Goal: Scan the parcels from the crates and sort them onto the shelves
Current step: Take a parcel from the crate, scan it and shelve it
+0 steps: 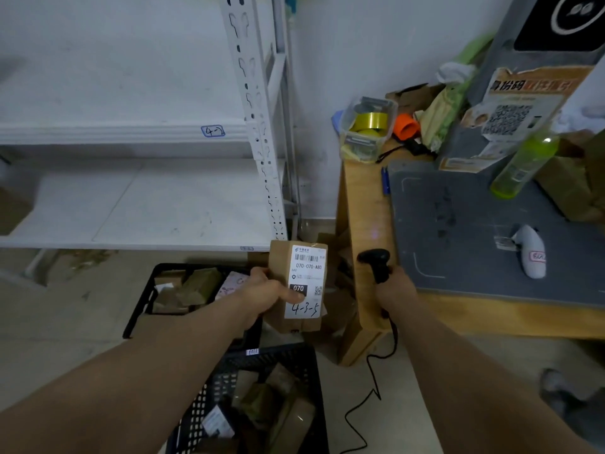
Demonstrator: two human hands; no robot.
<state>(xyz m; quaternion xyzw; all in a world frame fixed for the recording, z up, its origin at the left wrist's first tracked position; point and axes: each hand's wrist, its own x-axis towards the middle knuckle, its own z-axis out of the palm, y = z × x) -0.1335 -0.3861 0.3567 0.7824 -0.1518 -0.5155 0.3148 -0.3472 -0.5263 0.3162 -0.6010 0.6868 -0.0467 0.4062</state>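
Head view: left hand grips parcel, right hand scanner

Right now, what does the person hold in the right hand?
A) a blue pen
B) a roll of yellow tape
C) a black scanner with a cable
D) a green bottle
C: the right hand grips the black scanner by its handle, next to the parcel that the left hand holds up.
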